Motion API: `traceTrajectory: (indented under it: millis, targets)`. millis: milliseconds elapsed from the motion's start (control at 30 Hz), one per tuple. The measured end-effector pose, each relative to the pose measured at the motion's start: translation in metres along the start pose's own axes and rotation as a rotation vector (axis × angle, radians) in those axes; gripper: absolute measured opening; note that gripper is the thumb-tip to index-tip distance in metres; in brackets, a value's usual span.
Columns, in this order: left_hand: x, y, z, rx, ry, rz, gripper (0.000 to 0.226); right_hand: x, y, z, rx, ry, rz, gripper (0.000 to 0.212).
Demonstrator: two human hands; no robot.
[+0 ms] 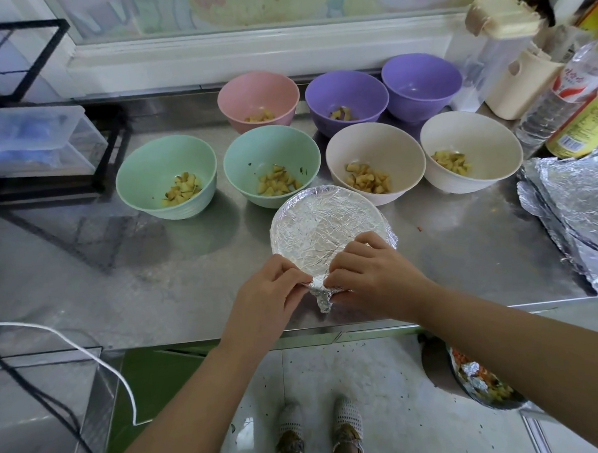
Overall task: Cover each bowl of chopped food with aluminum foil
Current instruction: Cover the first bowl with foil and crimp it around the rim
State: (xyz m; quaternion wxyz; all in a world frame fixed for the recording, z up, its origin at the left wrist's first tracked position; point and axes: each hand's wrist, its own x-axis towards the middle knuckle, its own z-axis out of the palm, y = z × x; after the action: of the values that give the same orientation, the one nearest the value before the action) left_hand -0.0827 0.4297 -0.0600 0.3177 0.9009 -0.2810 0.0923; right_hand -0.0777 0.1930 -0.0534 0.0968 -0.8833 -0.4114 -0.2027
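The foil-covered bowl (328, 221) is found on the desk (156, 284), just beyond the fingers (294, 278). Its loose foil corner (323, 299) is pinched by the left hand (266, 289) and right hand (371, 274). Rim crimping is judged under way; tucking the corner under is called for next.

I am seeing the foil cover (325, 225) gleaming as crinkled, shiny metal. The counter (156, 284) is showing as smooth steel with a dull, smeary sheen. The open bowls (141, 178) are looking like matt pastel plastic. The spare foil sheets (570, 194) are glinting, wrinkled.
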Motion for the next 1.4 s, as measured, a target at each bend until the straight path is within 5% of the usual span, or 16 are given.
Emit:
traceTrajectory:
  millis: [233,600,933,1167,1400]
  targets:
    - [0.001,0.0,0.001,0.002,0.002,0.006,0.009,0.007,0.001,0.002,-0.053,-0.064,-0.01,0.025]
    - [0.002,0.003,0.003,0.0,-0.009,-0.007,0.009,0.003,-0.019,0.008,-0.073,0.023,0.191,0.007]
    - [0.0,0.002,0.007,-0.005,0.016,0.003,0.011,0.001,-0.015,0.008,-0.044,0.034,0.198,0.028]
    - [-0.008,0.003,0.019,0.132,0.001,0.003,0.044,0.001,-0.016,0.009,-0.008,0.001,0.237,0.02]
    - [-0.005,0.004,0.025,0.132,0.09,0.041,0.028,-0.001,-0.015,0.004,0.004,-0.015,0.199,0.017]
